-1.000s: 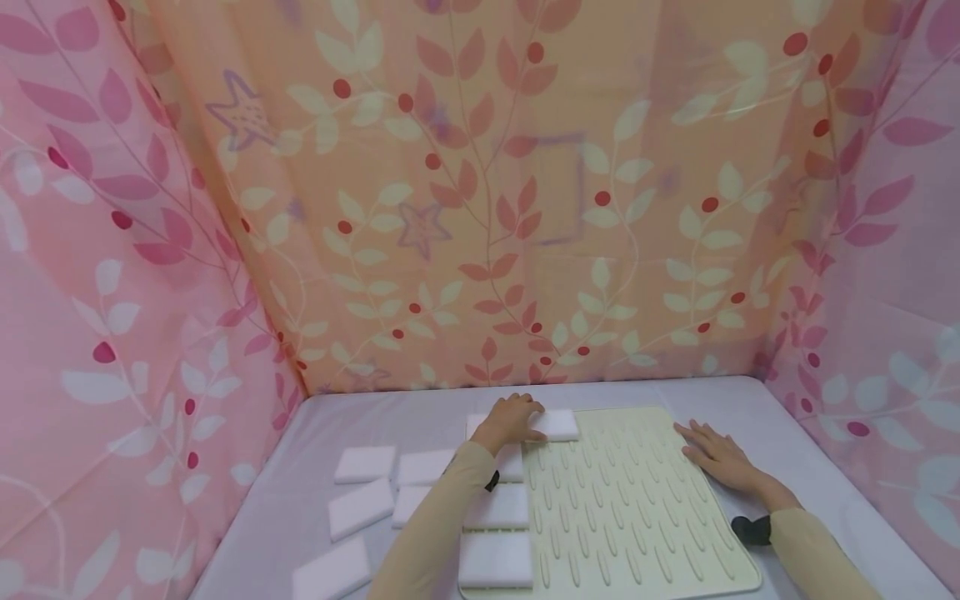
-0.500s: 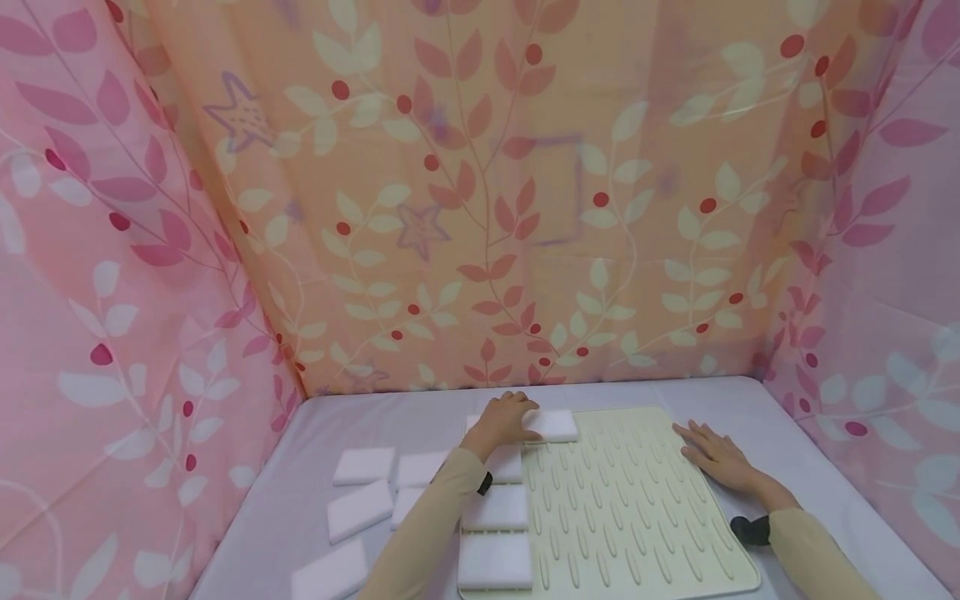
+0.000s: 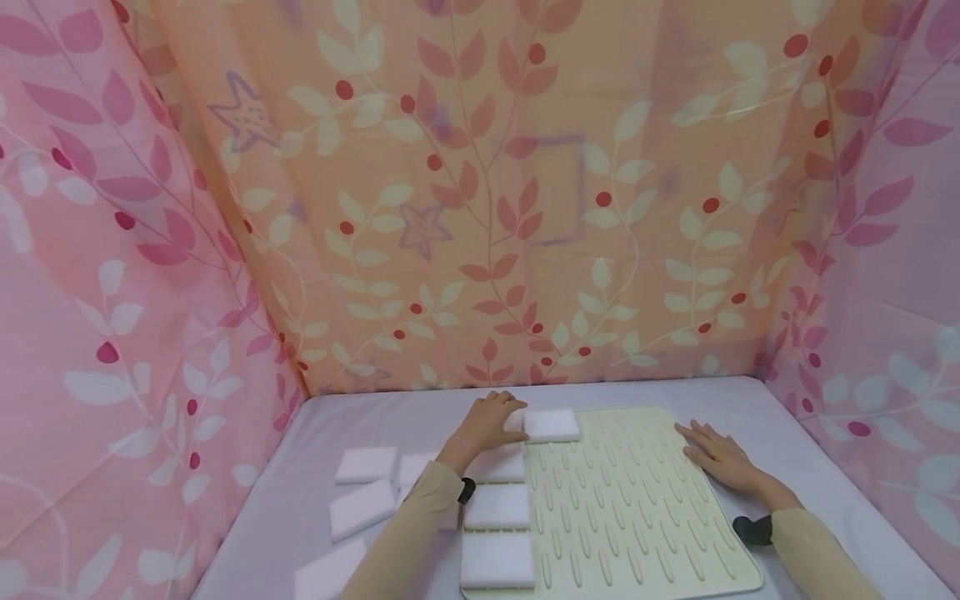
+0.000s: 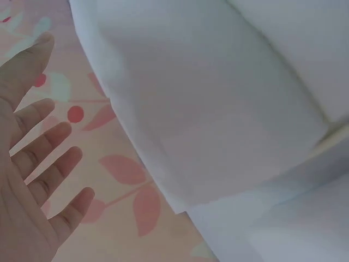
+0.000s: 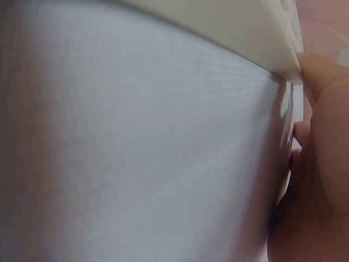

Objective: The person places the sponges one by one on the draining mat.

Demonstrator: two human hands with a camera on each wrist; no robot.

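A cream ribbed drying mat [image 3: 630,500] lies on the white table. Flat white sponges [image 3: 498,560] line its left side in a column, and another white sponge [image 3: 551,426] sits at the far edge, right of that column. My left hand [image 3: 480,429] hovers over the column's far end, partly covering a sponge there, fingertips close beside the far-edge sponge. In the left wrist view its fingers [image 4: 49,144] are spread and hold nothing. Fingers outstretched, my right hand [image 3: 720,460] rests at the mat's right edge; the right wrist view shows its thumb touching the mat rim [image 5: 234,33].
Several loose white sponges [image 3: 362,510] lie left of the mat, some partly hidden by my left sleeve [image 3: 405,533]. Patterned curtains [image 3: 480,192] enclose the table [image 3: 405,412] at the back and on both sides.
My left hand has drawn left, away from the far-edge sponge, which it was touching or nearly touching before; the sponge has stayed put. The right hand has not visibly moved.
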